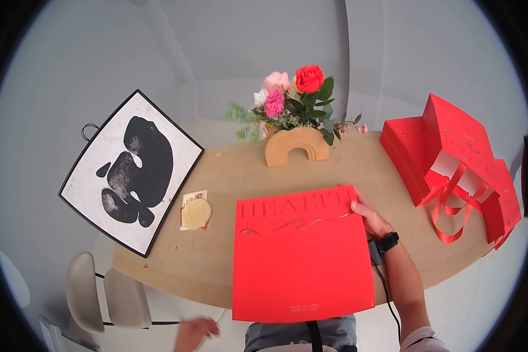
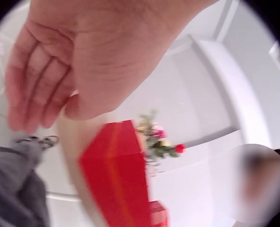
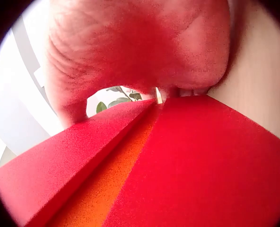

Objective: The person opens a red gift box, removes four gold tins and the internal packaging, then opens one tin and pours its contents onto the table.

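A flat red gift box [image 1: 302, 264] with raised lettering and a gold ribbon-like line across its top end is held over the near part of the table. My right hand [image 1: 372, 216] grips its upper right corner, thumb on the face and the other fingers behind. In the right wrist view the red box [image 3: 215, 161] shows an orange strip along its side under that hand. My left hand [image 1: 196, 333] is apart from the box, below the table's near edge at the left. In the left wrist view its fingers [image 2: 31, 94] are extended, holding nothing.
On the wooden table [image 1: 340, 173] an arch-shaped vase [image 1: 276, 154] of flowers stands at the back. Red boxes and a red bag [image 1: 460, 138] with ribbon handles occupy the right. A round yellowish pad [image 1: 196, 214] lies on a card, beside a black-framed picture [image 1: 149, 176]. Chairs [image 1: 123, 299] stand lower left.
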